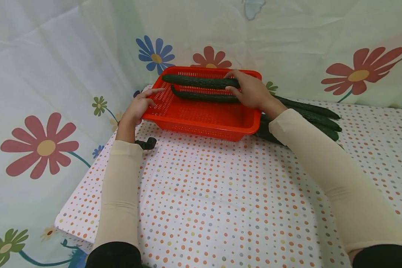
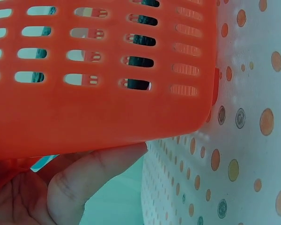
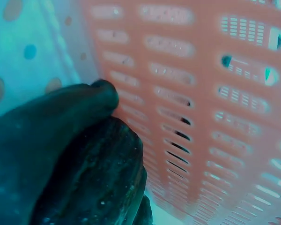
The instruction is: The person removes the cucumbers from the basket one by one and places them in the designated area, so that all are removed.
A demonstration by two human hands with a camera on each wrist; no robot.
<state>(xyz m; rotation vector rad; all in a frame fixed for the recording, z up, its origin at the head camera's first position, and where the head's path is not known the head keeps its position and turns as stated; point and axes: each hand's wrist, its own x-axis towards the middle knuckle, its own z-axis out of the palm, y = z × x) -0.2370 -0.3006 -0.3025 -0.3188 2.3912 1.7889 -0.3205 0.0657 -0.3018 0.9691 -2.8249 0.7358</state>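
A red slotted plastic basket [image 1: 201,113] sits at the back of the table. My left hand [image 1: 139,108] grips its left end, with fingers over the rim; in the left wrist view the thumb [image 2: 96,171] lies against the basket's wall [image 2: 98,115]. Over the basket's back side, my right hand [image 1: 251,89] holds a long dark green cucumber [image 1: 201,82] near its right end. A second cucumber [image 1: 204,97] lies inside the basket, just in front of the held one. The right wrist view shows cucumber ends [image 3: 98,168] close beside the basket's slotted wall [image 3: 178,93].
Several more cucumbers [image 1: 318,118] lie in a bunch to the right of the basket, partly behind my right forearm. A dark green end [image 1: 149,143] pokes out beside my left wrist. Dotted cloth [image 1: 201,193] covers the table; a flowered sheet [image 1: 294,37] hangs behind.
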